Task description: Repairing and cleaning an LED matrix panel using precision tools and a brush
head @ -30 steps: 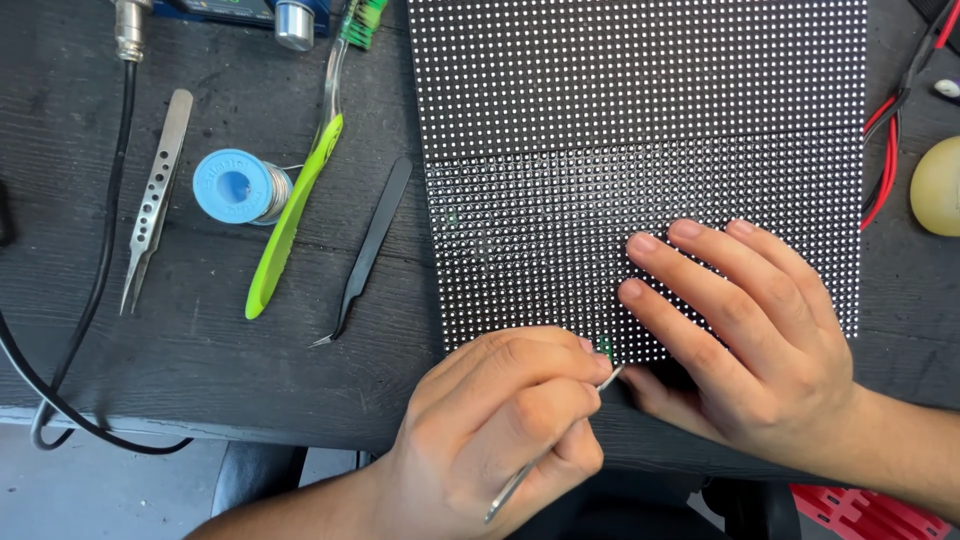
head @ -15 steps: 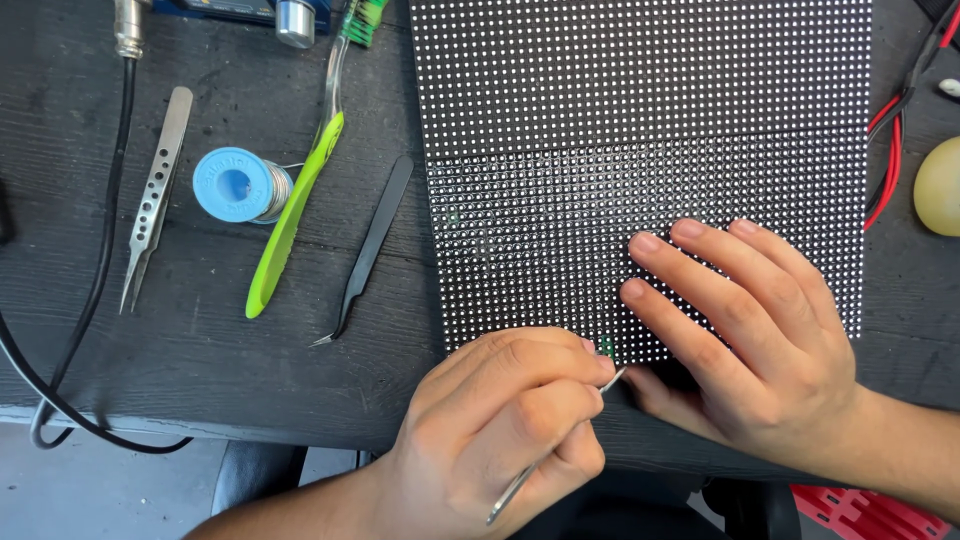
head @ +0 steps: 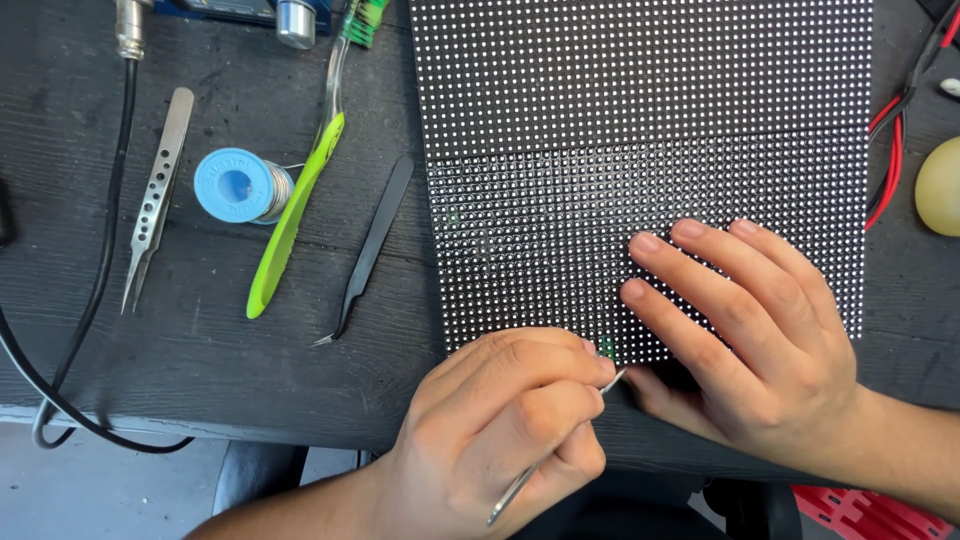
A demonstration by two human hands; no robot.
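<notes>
Left hand: fingers curled tight together, pinching a slim metal tool whose tip meets the lower edge of the dotted panel, beside a small green speck there. Right hand: fingers slightly spread and laid flat on the panel's lower right area, holding nothing. The panel lies on the dark table, black with a grid of white dots. Left of it: black tweezers, a green-handled brush, a blue solder spool with round face up, and silver tweezers. Red and black wires and a yellowish round object sit at the right edge.
</notes>
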